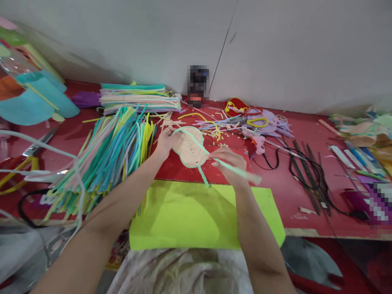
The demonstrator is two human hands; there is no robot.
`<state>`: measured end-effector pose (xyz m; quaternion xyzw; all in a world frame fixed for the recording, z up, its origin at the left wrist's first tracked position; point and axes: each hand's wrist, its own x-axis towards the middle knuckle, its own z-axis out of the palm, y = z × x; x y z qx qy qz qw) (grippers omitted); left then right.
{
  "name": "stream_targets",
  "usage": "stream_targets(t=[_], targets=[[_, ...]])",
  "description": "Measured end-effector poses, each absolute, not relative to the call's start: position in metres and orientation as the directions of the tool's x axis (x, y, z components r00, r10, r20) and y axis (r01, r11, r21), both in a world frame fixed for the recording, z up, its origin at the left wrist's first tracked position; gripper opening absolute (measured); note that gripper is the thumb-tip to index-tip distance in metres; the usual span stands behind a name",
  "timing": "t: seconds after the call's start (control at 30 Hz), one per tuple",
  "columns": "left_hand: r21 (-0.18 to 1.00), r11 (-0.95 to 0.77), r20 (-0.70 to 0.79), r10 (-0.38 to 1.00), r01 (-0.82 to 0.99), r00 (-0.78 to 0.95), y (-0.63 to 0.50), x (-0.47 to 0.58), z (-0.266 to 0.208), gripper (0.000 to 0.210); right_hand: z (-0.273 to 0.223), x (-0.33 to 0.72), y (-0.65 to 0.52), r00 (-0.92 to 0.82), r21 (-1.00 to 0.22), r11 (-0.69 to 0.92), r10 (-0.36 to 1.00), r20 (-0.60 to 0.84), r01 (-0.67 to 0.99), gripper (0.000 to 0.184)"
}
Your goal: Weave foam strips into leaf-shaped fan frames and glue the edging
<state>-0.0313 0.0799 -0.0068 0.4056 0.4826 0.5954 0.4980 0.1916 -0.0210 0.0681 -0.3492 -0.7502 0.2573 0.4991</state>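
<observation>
**Red table (275,183) at gray wall (122,41), beige piece (191,149) between both hands**

Table is cluttered; a lime sheet (190,220) lies along its near edge. Beige leaf-like piece, green rim, is above the red surface, just beyond the sheet. Left hand (165,142) is closed on the piece's upper-left edge, fingers pinching. Right hand (229,163) is half closed, gripping a mint strip (249,175) near the piece's lower-right edge; can't tell if its fingertips touch the piece.

Key relation: piece lies right of left hand, left of right hand. Left is in contact, so nearer. Strip's long axis slants upper left to lower right, across the piece's upper-right part toward left fingertips, other end sticking out past right hand, blurred. Can't tell whether strip touches the face. Short green stalk (203,176) points down and slightly right, toward sheet.

Around: heap of fuzzy sticks (107,151) left, bundle (141,98) behind it, glue gun (259,145) and yellow-handled scissors (257,122) right.
</observation>
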Motion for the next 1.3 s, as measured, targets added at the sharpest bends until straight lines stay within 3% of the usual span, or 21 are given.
stream_targets(t=[0.13,0.3,0.4,0.47,0.63,0.8,0.93,1.13,1.3], targets=[[0.982,-0.036,0.019,0.996,-0.183,-0.091,0.075,-0.025,-0.002,0.018,0.064,0.188,-0.019,-0.185,-0.894,0.42,0.902,0.391,0.158,0.026],[0.995,0.008,0.0,0.997,-0.097,0.081,0.064,-0.016,0.005,0.024,0.043,0.179,-0.005,-0.107,-0.993,0.118,0.988,0.114,0.032,0.023],[0.998,-0.002,0.012,0.989,-0.067,0.149,0.058,-0.012,0.009,0.024,0.037,0.177,0.0,-0.07,-0.996,0.087,0.994,0.085,0.029,0.029],[0.999,-0.017,0.022,0.984,-0.03,0.179,0.053,-0.008,0.012,0.023,0.037,0.177,0.001,-0.001,-0.979,0.135,0.991,0.136,0.153,0.027],[1.0,-0.02,0.016,0.964,0.011,0.266,0.045,0.001,0.016,0.023,0.04,0.174,0.0,0.037,-0.78,0.332,0.91,0.412,0.531,0.021],[0.999,0.009,0.002,0.965,-0.043,0.263,0.042,0.004,0.017,0.022,0.033,0.177,0.003,-0.029,-0.618,0.425,0.838,0.545,0.662,0.018],[0.988,0.045,-0.013,0.978,-0.147,0.21,0.045,0.001,0.015,0.024,0.026,0.182,0.004,-0.137,-0.518,0.528,0.777,0.614,0.674,0.009],[0.978,0.017,0.003,0.995,-0.21,0.096,0.056,-0.009,0.009,0.026,0.035,0.182,-0.001,-0.351,-0.37,0.588,0.767,0.536,0.719,0.04],[0.982,-0.015,0.019,1.0,-0.189,0.019,0.063,-0.016,0.006,0.025,0.045,0.17,-0.006,-0.394,-0.24,0.525,0.811,0.433,0.817,0.067]])
